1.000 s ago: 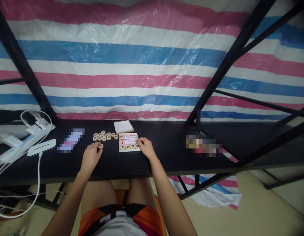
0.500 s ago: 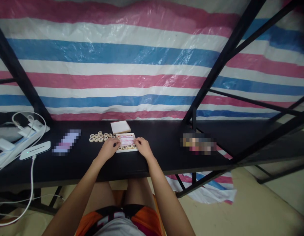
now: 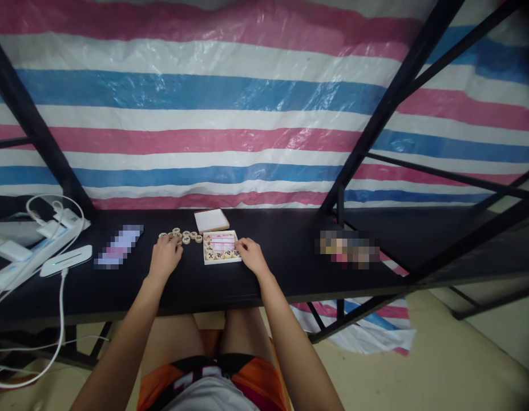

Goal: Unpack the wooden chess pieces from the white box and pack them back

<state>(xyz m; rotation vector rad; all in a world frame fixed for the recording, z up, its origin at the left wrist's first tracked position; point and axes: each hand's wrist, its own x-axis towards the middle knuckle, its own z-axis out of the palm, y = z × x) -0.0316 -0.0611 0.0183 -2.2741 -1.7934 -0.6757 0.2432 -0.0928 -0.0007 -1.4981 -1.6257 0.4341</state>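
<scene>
Black bench (image 3: 290,274), toward its back edge: your left hand (image 3: 165,256) curls over loose discs (image 3: 189,235), and whether it grips one is unclear. Your right hand (image 3: 252,258), fingers relaxed and holding nothing, touches the right edge of the tray (image 3: 221,262).

Black table (image 3: 298,274) across mid view, under black metal frame (image 3: 378,128) w/ slanted bars L & R. Behind: striped tarp (image 3: 247,91), pink/white/blue, creased, glossy. Far L on table: white power strip (image 3: 35,254) w/ plugs & looped white cables (image 3: 64,308), 1 hanging off front edge. Just beside strip: flat white oval device (image 3: 67,260), small green light on. 2 blurred patches: 1 (image 3: 118,246) near device, 1 (image 3: 348,249) well R. More tarp (image 3: 375,337) bunched on beige floor (image 3: 439,371) below table, R side.
</scene>
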